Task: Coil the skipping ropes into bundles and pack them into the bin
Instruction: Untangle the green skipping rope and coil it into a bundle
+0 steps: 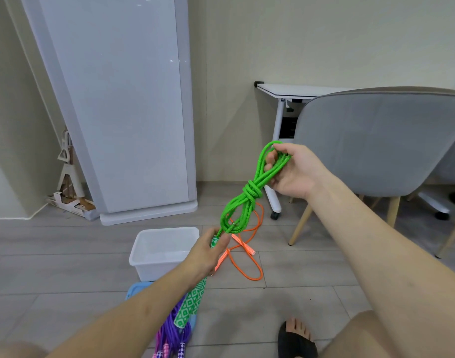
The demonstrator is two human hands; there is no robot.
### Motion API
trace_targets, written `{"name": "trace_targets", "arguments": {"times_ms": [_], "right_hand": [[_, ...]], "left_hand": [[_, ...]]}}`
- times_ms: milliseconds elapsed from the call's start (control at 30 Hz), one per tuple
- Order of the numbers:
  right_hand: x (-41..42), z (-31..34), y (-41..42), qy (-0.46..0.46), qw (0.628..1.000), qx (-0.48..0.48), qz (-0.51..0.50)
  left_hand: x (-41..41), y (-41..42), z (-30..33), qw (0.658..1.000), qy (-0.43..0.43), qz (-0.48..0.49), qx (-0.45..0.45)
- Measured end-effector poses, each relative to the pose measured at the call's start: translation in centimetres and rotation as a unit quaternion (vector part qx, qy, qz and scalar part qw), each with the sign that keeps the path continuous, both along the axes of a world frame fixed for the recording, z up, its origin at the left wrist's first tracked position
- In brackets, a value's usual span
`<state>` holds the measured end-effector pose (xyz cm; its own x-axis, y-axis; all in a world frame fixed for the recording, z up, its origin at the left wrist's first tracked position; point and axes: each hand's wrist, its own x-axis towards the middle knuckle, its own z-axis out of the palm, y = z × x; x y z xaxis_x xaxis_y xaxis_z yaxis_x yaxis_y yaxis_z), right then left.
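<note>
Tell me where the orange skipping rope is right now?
The orange skipping rope lies loose on the floor, just right of the white bin and below the green rope.

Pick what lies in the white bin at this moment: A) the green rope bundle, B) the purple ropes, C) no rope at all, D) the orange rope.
C: the white bin shows only its bare inside, while both hands hold the green rope above the floor.

Both arms extended forward, bare forearms. Right hand (292, 171) raised, far right, fingers (270, 157) curled through the top loops of the green rope (249, 192). Left hand (204, 251) lower, near centre, fingers pinching the rope's handles, wrist straight. Hands well apart, rope between them.
</note>
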<state>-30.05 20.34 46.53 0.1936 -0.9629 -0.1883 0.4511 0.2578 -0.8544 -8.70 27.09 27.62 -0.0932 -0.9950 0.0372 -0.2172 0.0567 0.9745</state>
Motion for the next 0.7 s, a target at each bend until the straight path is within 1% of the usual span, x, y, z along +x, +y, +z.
{"name": "trace_targets", "arguments": {"times_ms": [67,167,200,300,367,567,700], "right_hand": [[0.0,0.0,-0.2,-0.056,0.998,0.010,-0.003],[0.1,0.1,-0.6,-0.119,0.993,0.016,-0.016],[0.2,0.2,-0.7,-0.125,0.992,0.017,-0.021],[0.1,0.1,-0.7,-0.082,0.996,0.018,-0.033],[0.2,0.0,-0.6,-0.077,0.996,0.013,-0.036],[0.7,-0.5,-1.1,-0.166,0.986,0.006,0.009],[0.7,-0.9,-1.5,-0.189,0.981,-0.020,0.045]], "left_hand": [[0.0,-0.1,-0.3,0.999,-0.027,-0.015,-0.012],[0.0,-0.1,-0.3,0.999,-0.018,-0.031,-0.005],[0.0,-0.1,-0.2,0.999,-0.015,-0.033,-0.008],[0.4,-0.2,-0.2,0.999,-0.010,-0.037,-0.020],[0.6,-0.2,-0.3,0.999,-0.006,-0.046,-0.021],[0.4,-0.3,-0.4,0.998,0.019,-0.057,-0.023],[0.6,-0.4,-0.2,0.997,0.012,-0.070,-0.037]]}}
